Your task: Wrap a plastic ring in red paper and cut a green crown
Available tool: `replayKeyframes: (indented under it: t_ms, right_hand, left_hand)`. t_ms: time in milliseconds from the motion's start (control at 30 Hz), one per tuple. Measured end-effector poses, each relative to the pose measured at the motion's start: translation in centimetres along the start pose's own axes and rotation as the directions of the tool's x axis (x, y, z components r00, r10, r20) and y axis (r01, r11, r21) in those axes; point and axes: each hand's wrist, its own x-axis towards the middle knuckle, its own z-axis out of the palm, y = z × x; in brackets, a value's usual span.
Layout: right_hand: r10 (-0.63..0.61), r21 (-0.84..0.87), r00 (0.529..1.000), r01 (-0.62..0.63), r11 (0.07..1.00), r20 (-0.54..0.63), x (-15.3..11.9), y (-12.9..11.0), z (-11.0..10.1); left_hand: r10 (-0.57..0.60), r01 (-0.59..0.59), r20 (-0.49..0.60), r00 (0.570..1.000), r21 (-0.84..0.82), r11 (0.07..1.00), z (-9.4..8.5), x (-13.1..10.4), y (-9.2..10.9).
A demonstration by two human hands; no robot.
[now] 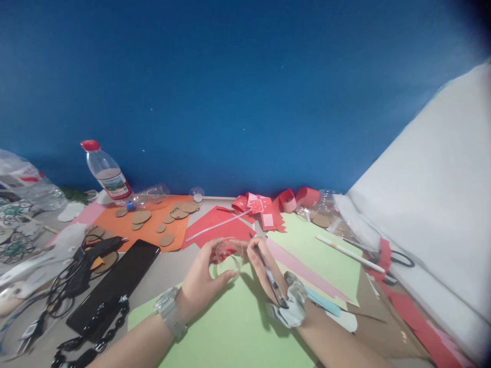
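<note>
A clear round plastic piece [231,255], see-through with a thin rim, is held near the top of a light green sheet [226,327]. The fingers and thumb of my left hand [207,281] curve around its left side. My right hand [264,266] is closed on a dark pen [273,283], which slants up between thumb and fingers beside the plastic piece. Where the pen tip meets any surface is too small to tell. Beyond my hands lies a red paper [215,225] with a pale thin stick [218,226] across it.
At the left are a black phone [115,281], black beads [111,327], a glue gun with cord [82,271] and bottles [111,174]. Cardboard discs rest on orange paper [153,232]. Red paper pieces [274,209], coloured sheets, a white stick [349,254] and scissors [399,258] lie rightward.
</note>
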Motion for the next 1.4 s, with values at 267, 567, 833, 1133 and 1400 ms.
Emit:
replayKeyframes:
  t_ms: [267, 567, 833, 1133, 1400]
  right_hand:
    - [0.061, -0.237, 0.996, -0.043, 0.971, 0.066, 0.3, 0.8, 0.5]
    - [-0.016, -0.606, 0.940, 0.233, 0.761, 0.341, 4.4, -0.7, 1.2]
    - [-0.075, -0.598, 0.917, 0.315, 0.737, 0.391, 6.7, -0.2, 1.9]
    - [-0.131, -0.224, 0.966, 0.181, 0.958, 0.223, 3.1, -0.9, 1.4]
    - [-0.086, -0.087, 0.994, 0.081, 0.993, -0.063, 3.4, 0.7, 1.2]
  left_hand:
    - [-0.182, 0.083, -0.364, 0.914, -0.271, 0.959, -1.5, 1.6, 0.0]
    - [-0.243, 0.015, -0.497, 0.833, -0.419, 0.908, -2.1, 2.2, -0.3]
    - [-0.298, 0.024, -0.462, 0.835, -0.512, 0.859, -2.3, 2.0, -0.8]
    - [-0.317, 0.095, -0.326, 0.891, -0.548, 0.831, -1.9, 2.4, -0.8]
    - [-0.214, 0.201, 0.016, 0.977, -0.418, 0.886, -1.3, 1.8, 0.2]
